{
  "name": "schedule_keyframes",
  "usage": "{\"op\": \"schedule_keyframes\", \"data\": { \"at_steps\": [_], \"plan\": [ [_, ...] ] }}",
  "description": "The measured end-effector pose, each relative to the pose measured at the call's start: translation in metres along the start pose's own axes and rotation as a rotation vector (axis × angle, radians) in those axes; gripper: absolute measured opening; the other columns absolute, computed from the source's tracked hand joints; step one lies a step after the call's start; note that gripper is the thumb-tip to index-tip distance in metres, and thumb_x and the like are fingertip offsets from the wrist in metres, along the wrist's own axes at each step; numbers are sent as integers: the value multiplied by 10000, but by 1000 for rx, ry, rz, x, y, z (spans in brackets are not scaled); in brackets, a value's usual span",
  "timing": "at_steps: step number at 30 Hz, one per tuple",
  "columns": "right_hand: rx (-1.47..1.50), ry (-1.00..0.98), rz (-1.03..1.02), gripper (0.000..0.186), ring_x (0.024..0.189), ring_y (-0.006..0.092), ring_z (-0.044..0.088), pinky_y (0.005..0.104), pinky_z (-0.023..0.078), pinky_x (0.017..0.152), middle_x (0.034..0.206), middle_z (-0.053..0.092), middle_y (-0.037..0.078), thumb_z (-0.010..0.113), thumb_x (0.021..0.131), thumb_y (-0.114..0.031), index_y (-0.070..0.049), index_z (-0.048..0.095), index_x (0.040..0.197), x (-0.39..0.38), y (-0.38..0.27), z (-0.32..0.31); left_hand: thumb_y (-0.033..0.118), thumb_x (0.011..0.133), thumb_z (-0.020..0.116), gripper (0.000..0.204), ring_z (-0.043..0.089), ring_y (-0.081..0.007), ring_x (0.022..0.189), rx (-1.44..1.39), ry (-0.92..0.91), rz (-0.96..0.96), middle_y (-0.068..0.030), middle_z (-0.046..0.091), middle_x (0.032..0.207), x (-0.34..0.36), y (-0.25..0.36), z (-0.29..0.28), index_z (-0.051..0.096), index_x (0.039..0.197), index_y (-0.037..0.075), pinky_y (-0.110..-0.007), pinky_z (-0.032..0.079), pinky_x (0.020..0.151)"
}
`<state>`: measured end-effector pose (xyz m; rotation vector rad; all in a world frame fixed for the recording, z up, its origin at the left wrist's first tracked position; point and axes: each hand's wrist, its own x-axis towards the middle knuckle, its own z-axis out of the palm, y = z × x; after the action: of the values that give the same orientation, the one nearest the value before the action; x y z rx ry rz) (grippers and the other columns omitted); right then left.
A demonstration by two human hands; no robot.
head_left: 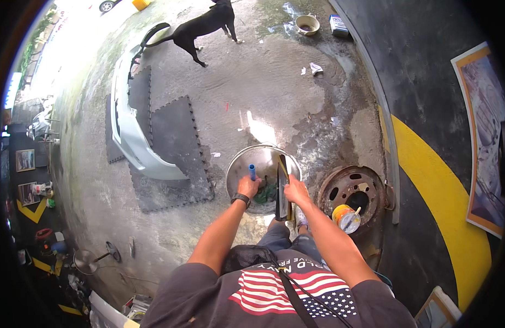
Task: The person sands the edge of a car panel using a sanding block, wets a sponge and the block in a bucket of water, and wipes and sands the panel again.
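Note:
A round metal basin (229,173) stands on the floor in front of my feet, with a dark green mass (267,193) at its bottom. Closed around a blue cylindrical handle (252,169), my left hand (248,187) is over the basin's left side; what the handle leads to is hidden. My right hand (297,191) grips a thin, dark, flat piece with a yellowish edge (280,191), held on edge over the basin's right side. Its exact kind I cannot make out.
Right of the basin lies a rusty wheel rim (340,179) with a yellow tub (343,212) on it. A pale car bumper (133,136) rests on dark foam mats (178,134) to the left. A black dog (206,24) stands beyond, and a bowl (307,24) sits near the wall.

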<state>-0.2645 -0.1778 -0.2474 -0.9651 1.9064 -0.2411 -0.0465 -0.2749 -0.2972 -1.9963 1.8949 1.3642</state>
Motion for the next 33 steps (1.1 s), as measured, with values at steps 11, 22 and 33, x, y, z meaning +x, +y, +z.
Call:
{"op": "schedule_keyframes", "data": {
  "at_steps": [11,22,33],
  "plan": [
    [419,311,-193,325,916,396,761,547,584,818,985,777,226,501,994,-106,-38,693,1246,-15,-29,-6,354,1007,716,462,738,-458,915,-280,511,87,-242,752,989,-100,89,-48,618,1290,1,-535,561,812],
    [1552,-613,-182,170,852,197,708,401,609,775,957,692,56,540,1087,-147,-60,618,1211,-55,-47,-4,459,929,733,510,544,-356,1380,285,586,110,-136,562,1563,-208,136,-14,743,1371,204,-579,454,1087],
    [1263,-760,-259,127,763,209,740,364,626,646,907,726,45,685,1028,-107,-60,664,1143,-147,-113,49,371,852,841,817,492,-484,1441,-16,765,35,-267,399,1643,-322,55,-71,546,1564,102,-532,498,1127]
  ]
}}
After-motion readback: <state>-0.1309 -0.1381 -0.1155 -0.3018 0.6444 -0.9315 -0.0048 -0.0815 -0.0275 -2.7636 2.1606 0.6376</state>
